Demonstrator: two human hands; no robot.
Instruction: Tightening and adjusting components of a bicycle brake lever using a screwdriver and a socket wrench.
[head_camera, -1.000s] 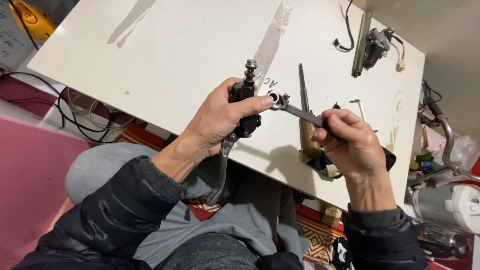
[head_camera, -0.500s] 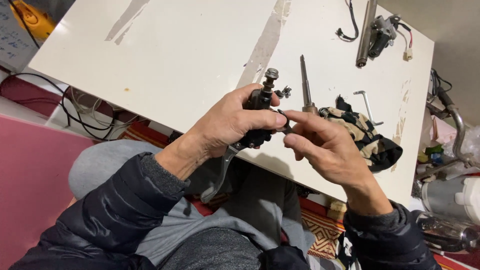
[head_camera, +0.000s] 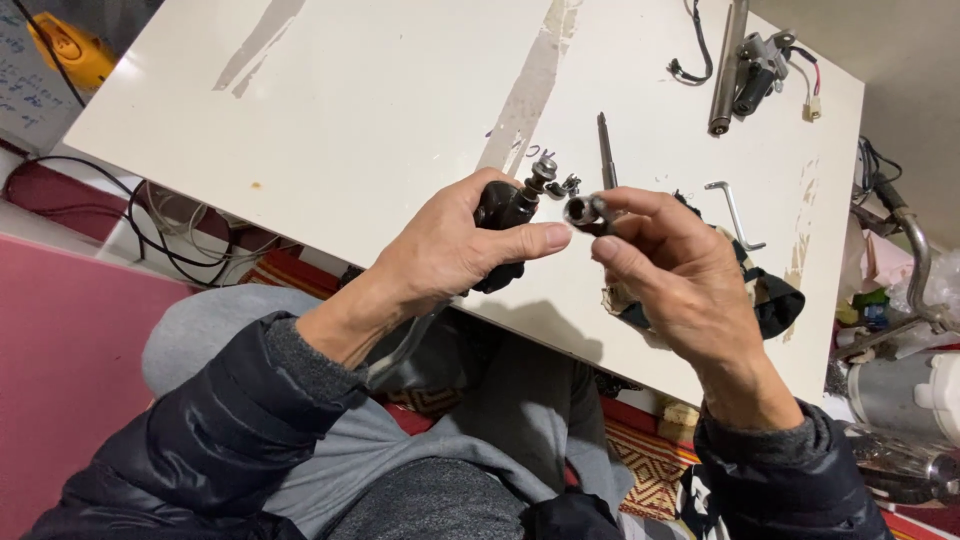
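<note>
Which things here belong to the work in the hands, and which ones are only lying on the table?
In hand:
- left hand grips a black metal part
- right hand pinches a small metal ring piece

Lying about:
- metal rod
- hex key
- tube with switch and wires
- dark cloth
- white table

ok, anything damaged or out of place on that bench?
The white tabletop has worn, peeling streaks and a small rust-coloured spot. A black wire and an Allen key lie loose. The black part in the left hand shows no clear damage.
</note>
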